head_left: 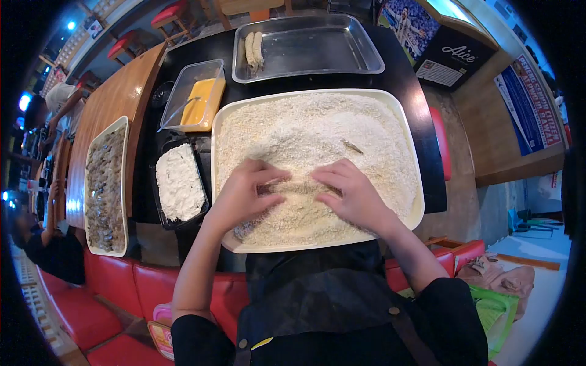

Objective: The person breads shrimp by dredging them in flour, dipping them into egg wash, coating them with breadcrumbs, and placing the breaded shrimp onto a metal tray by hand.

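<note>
A wide cream tray (419, 204) holds a thick layer of pale breadcrumbs (366, 122). Both of my hands are low over the near half of the crumbs. My left hand (247, 189) has its fingers curved and thumb apart, tips touching the crumbs. Opposite it, my right hand (351, 192) curls the same way, thumb and fingers apart. Between them lies a crumb-covered ridge (299, 186); whether a piece is under it I cannot tell. A small brownish tail-like tip (352, 146) pokes out of the crumbs beyond my right hand.
Behind stands a metal tray (311, 49) with several long crumb-coated pieces (254, 50). To the left are a clear tub (178, 100) of yellow-orange liquid (204, 104), a black container of white powder (180, 183), and a tray of greyish wet pieces (105, 189). People are at far left.
</note>
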